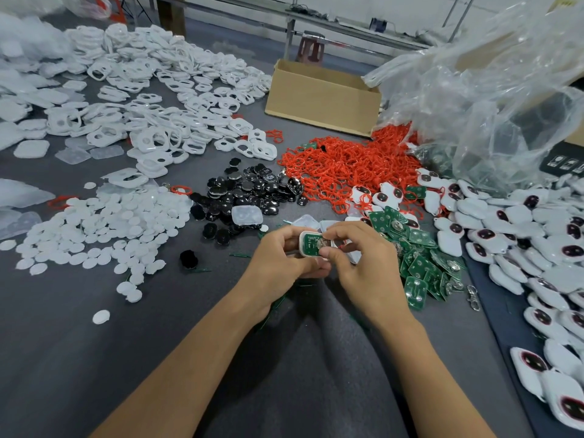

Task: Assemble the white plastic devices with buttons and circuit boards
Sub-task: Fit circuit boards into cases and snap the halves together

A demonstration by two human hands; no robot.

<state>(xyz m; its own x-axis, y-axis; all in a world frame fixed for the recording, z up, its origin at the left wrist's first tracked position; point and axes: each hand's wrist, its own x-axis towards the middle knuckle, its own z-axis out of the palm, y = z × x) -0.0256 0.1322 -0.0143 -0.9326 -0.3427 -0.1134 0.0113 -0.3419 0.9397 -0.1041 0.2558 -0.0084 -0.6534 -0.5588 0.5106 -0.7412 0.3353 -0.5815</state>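
Center frame: left hand point(278, 254) grips white housing point(305, 252) holding green circuit board point(313, 243); right hand point(354, 257) fingers point(335, 255) pinch its right edge above grey table point(94, 358).

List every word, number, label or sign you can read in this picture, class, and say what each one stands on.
No text here can be read with certainty.
Green circuit board in the white casing, held by the left hand and right hand: faint white printing, too small to read.
Black object at the right edge: white markings, too blurred to read.
Cardboard box: no print visible.
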